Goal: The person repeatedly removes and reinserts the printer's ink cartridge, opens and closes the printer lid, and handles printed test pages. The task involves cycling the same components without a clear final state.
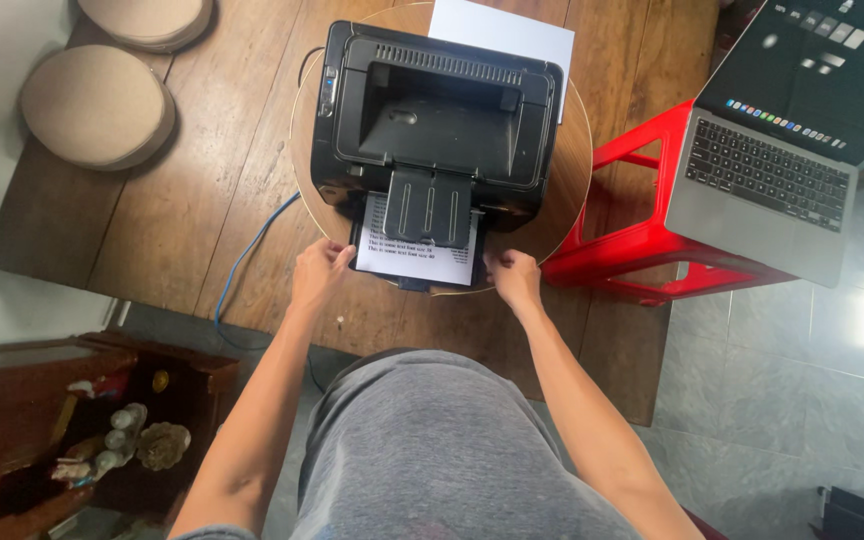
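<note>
A black printer (437, 120) stands on a round wooden table (572, 170). A white printed sheet (417, 260) lies in the printer's front tray under a black flap. My left hand (318, 272) grips the sheet's left edge. My right hand (514, 278) holds its right edge. Both hands are at the tray's front corners. A second white sheet (502, 30) sticks out behind the printer.
An open laptop (772, 160) rests on a red plastic stool (642, 240) to the right. A blue cable (247, 255) runs from the printer down the wooden platform. Two round cushions (97, 105) lie at the upper left. A dark wooden cabinet (12, 400) with small objects stands at the lower left.
</note>
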